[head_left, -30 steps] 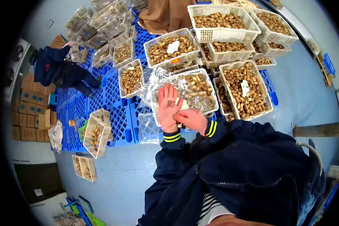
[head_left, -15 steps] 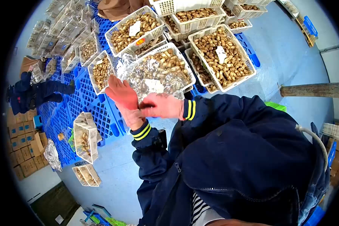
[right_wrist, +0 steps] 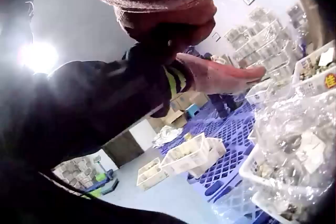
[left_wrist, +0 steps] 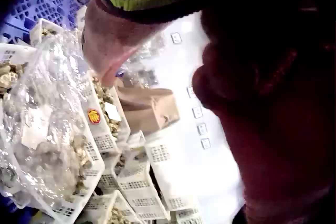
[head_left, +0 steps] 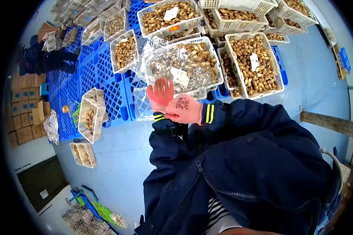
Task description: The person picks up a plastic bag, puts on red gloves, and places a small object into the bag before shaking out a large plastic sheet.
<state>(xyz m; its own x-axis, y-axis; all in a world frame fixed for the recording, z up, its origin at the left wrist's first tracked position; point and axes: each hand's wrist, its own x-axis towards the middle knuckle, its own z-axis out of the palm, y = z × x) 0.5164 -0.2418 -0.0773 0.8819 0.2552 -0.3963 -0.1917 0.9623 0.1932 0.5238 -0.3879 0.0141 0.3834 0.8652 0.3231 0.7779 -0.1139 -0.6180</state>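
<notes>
My left hand (head_left: 161,94), in a pink glove, is held up with its fingers straight and spread. At its wrist, the curled fingers of my right hand (head_left: 185,109) pinch the left glove's cuff (head_left: 157,108), just above the striped sleeve cuff. The right hand wears a pink glove too, with dark print on its back. In the left wrist view the right hand (left_wrist: 273,113) looms dark, close to the left wrist. Beyond the hands lies a white crate (head_left: 220,78) of brown knobbly produce, partly covered by clear plastic film (head_left: 155,62) and a white paper label (head_left: 179,76).
More produce crates (head_left: 280,84) stand to the right and behind, some stacked. Blue pallets (head_left: 102,74) lie under them. Two tilted crates (head_left: 82,125) sit at the left. Another person (head_left: 39,58) works at the far left near cardboard boxes (head_left: 21,113). A wooden post (head_left: 331,124) juts in from the right.
The right hand has stayed at the left wrist, its back now turned more towards the head camera. The head view swung right, then back left.
</notes>
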